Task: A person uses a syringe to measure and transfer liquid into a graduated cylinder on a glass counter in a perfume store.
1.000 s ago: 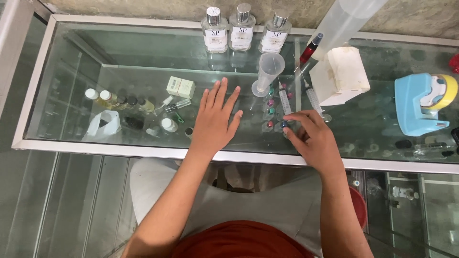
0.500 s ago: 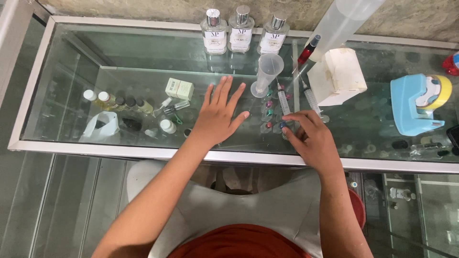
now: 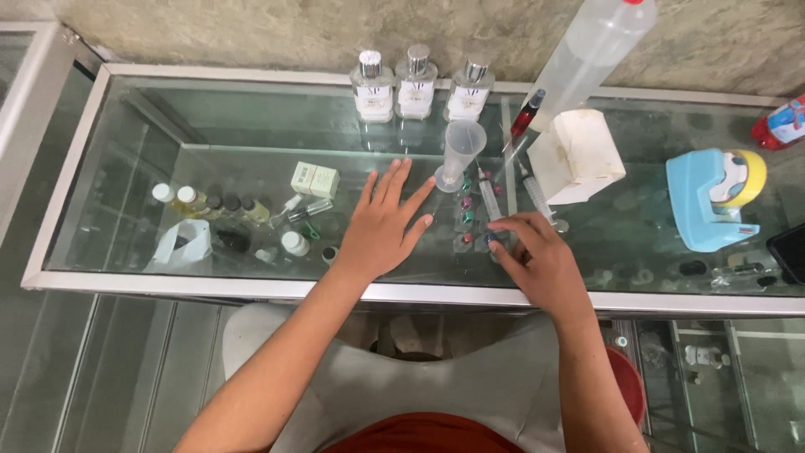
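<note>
On the glass surface, near its front edge, both hands rest close to a group of small vials with coloured caps. The left hand lies flat on the glass, palm down, with its fingers spread wide and straight; it holds nothing. The vials stand just to the right of this hand, between the two hands. The right hand is bent over the right end of the group, and its fingers are curled together around one vial; I cannot tell for sure if they pinch it or only touch it.

Two syringes lie on the glass just behind the vials, pointing away from the person. A clear measuring cup stands behind the left fingertips. Three clear bottles with silver caps stand in a row at the back edge. A large clear bottle leans over the back right, and a white box sits beside it. A blue and yellow tool is well apart on the right.

Under the glass, on a shelf at the left, small bottles, a white pouch and a small pale box are visible.
</note>
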